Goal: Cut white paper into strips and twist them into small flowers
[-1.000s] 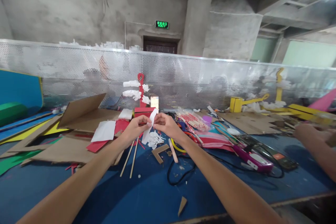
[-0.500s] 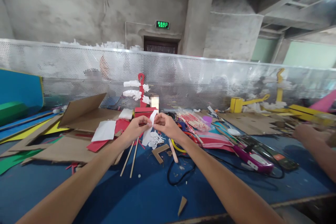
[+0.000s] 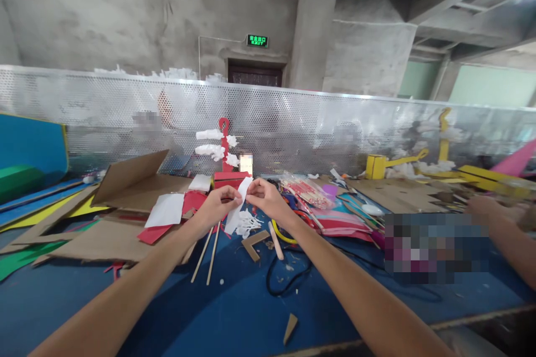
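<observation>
My left hand (image 3: 215, 207) and my right hand (image 3: 266, 201) meet above the blue table (image 3: 234, 312), and both pinch a white paper strip (image 3: 234, 213) between thumb and fingers. The strip hangs down between them, its top end sticking up past my fingertips. Below the hands lies a small heap of cut white paper (image 3: 248, 223). Behind them stands a red cardboard model (image 3: 226, 156) with white tufts stuck to its upright.
Brown cardboard sheets (image 3: 125, 201), red and white paper pieces (image 3: 167, 213), two wooden sticks (image 3: 207, 254), a glue stick (image 3: 275, 240), a black cable (image 3: 288, 273) and a packet of sticks (image 3: 307, 189) lie around. Another person's hand (image 3: 492, 209) works at the right. A perforated metal screen (image 3: 293, 122) backs the table.
Hardly anything: both hands stay pinched on the white strip and have shifted very slightly. The other person's hand at the right has moved a little.
</observation>
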Demonstrator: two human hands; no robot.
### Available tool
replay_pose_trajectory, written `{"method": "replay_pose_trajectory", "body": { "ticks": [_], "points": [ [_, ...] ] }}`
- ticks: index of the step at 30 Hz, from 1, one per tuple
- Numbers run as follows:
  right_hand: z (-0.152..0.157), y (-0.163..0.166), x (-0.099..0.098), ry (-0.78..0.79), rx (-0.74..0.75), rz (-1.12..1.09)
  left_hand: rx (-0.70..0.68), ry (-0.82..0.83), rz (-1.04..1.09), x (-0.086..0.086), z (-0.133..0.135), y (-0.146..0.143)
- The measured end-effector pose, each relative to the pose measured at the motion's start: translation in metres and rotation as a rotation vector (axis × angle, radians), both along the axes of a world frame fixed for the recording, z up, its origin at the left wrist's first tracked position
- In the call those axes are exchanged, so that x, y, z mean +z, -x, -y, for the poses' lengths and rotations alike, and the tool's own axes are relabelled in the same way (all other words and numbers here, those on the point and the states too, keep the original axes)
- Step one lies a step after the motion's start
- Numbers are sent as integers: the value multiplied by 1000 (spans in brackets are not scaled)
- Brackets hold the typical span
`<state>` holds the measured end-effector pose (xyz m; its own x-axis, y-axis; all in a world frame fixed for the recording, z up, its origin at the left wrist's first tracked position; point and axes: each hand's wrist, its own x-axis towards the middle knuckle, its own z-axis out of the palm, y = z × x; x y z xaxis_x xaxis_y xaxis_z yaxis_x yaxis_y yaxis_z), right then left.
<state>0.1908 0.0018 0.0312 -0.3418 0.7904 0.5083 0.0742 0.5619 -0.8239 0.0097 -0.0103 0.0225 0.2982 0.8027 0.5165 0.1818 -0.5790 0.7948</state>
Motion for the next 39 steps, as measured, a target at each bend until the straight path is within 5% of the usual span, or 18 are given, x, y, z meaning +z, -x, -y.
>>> {"method": "replay_pose_trajectory", "body": {
  "ticks": [39],
  "points": [
    [9, 0, 4, -23, -10, 1, -38, -44, -113, -2, 5, -4]
  ]
}}
